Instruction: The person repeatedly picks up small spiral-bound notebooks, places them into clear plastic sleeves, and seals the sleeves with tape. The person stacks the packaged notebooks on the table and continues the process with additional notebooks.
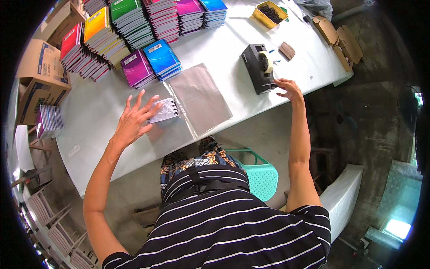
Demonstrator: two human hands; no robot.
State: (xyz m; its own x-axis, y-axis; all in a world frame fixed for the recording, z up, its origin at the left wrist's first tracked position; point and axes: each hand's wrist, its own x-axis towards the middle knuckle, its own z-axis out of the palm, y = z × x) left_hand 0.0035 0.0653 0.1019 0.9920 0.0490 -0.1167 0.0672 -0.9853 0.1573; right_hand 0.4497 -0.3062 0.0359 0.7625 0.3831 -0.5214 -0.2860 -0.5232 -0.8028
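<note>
My left hand (138,115) is spread, its fingertips on or just above a small white pad (165,111) with black rings along its right edge. The pad appears to be in clear film and lies on a clear plastic sleeve (170,135) near the table's front edge. To its right lies another stretch of clear plastic (201,96). My right hand (290,89) has its fingers apart at the near end of a black tape dispenser (257,71), which holds a roll of tape (267,62). Whether the fingertips touch it, I cannot tell.
Several stacks of coloured spiral notebooks (127,27) fill the back left, with shorter purple (135,67) and blue (162,56) piles in front. A yellow tub (268,15) of small black pieces, a brown block (287,50), and cardboard boxes (42,80) stand around. Below is a green stool (262,179).
</note>
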